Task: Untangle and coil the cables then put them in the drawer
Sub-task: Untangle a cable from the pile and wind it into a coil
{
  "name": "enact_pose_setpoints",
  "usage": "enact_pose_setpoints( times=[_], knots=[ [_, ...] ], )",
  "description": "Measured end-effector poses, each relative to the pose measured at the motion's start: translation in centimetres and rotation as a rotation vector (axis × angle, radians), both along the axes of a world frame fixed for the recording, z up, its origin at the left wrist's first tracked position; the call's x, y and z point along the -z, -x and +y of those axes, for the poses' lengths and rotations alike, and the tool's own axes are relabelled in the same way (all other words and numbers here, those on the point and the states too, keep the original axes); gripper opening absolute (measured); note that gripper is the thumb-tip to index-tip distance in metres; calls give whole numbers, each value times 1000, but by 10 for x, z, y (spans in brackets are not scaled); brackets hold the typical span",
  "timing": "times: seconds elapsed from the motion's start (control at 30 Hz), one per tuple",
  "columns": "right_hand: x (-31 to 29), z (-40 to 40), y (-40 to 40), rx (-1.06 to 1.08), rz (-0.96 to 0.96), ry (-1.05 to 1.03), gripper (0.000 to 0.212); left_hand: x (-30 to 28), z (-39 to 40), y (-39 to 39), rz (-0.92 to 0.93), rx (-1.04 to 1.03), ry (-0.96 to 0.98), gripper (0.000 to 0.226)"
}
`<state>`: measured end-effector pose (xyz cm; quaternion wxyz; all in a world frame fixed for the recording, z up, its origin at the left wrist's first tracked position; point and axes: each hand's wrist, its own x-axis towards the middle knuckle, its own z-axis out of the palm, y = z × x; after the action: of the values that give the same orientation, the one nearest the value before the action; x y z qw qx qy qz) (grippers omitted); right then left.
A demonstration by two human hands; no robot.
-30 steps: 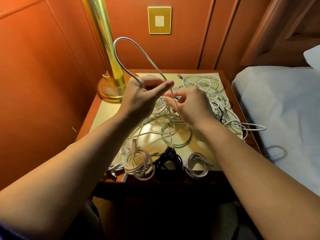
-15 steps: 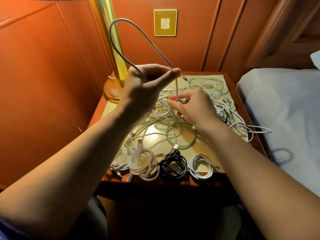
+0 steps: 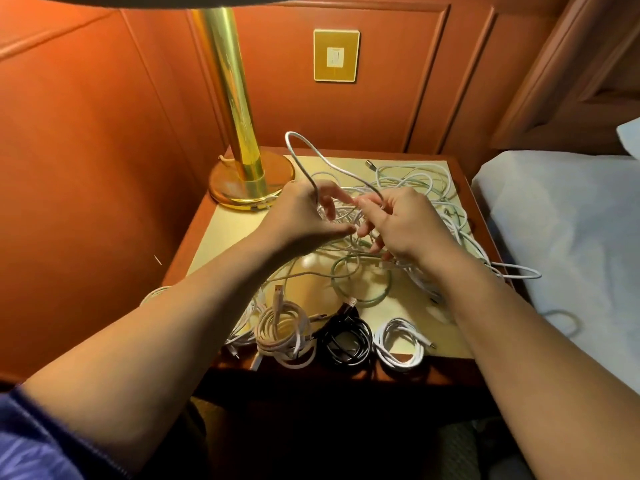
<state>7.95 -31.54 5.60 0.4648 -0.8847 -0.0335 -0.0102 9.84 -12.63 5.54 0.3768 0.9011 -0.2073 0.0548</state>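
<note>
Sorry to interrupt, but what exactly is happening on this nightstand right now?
A person is sorting cables. The left hand and right hand each grip a white cable, which loops up between them above the tangle. Three coils already sit along the nightstand's front edge: pale, black and white. No drawer shows.

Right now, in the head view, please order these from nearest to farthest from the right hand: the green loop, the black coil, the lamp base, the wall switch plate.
From the right hand:
1. Green loop, just below it.
2. Black coil, front edge.
3. Lamp base, back left.
4. Wall switch plate, high on the wall.
</note>
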Motion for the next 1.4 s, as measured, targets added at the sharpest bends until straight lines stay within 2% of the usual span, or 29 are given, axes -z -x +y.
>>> enact_pose_setpoints(
  times=[0.1, 0.23, 0.33, 0.43, 0.57, 0.63, 0.83, 1.0, 1.27, 1.33, 1.4],
  knots=[
    [-4, -6, -4, -20, -45, 74, 15, 0, -4, -3, 37, -46, -24, 50],
    [-5, -10, -5, -45, -19, 38, 15, 2, -9, -4, 97, -49, -106, 40],
    [-8, -7, -2, -87, 24, 2, 13, 5, -14, -2, 3, -129, -158, 36],
    [-11, -6, 0, -87, 76, -51, 9, 4, -18, -2, -143, -219, -201, 23],
    [-16, -8, 3, -87, 135, -102, 6, 3, -11, -11, -159, -279, -163, 16],
    [-18, -10, 4, -89, 152, -187, 10, 3, -5, -18, -155, -307, -174, 14],
    [-27, -15, 4, -104, 121, -626, 21, 8, -2, -25, -112, -284, -163, 20],
    [-27, -11, 0, -82, 73, -839, 19, 0, -9, -20, -57, -286, -41, 23],
    [-23, -3, 4, -228, 112, -736, 20, 10, -18, -12, 292, -358, 254, 37],
    [-24, -3, 6, -236, 117, -699, 22, 7, -17, -13, 306, -338, 266, 39],
    [-24, -3, 7, -248, 112, -649, 24, 7, -17, -10, 294, -311, 201, 44]
  ],
)
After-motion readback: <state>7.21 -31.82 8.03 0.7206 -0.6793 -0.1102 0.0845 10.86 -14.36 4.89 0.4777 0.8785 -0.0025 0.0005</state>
